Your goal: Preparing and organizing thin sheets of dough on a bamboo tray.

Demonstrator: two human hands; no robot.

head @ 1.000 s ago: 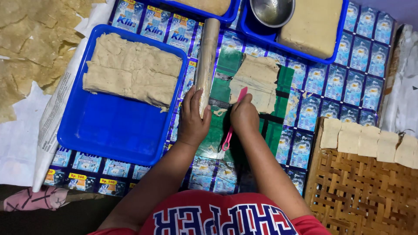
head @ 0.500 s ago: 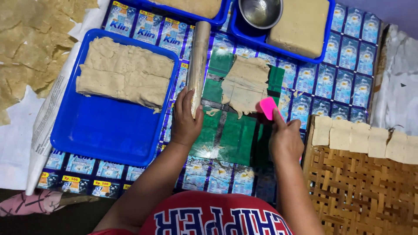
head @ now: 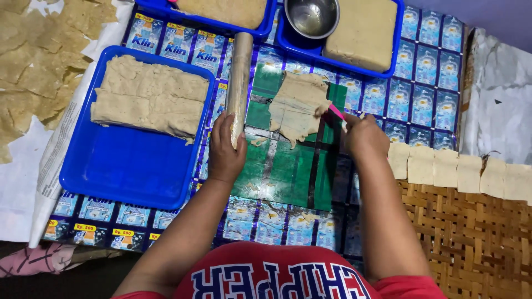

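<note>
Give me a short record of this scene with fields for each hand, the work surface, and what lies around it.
left hand: grips the near end of a rolling pin
right hand: holds a pink tool at the edge of a thin dough sheet
work surface: green mat over a patterned blue cover
left side: blue tray with slabs of dough
far side: metal bowl and a dough block
right side: cut dough squares on a woven mat

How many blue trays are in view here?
3. One large blue tray lies left of the rolling pin, holding slabs of dough. Two more sit along the top edge: one at top centre, partly cut off, one at top right with a metal bowl.
</note>
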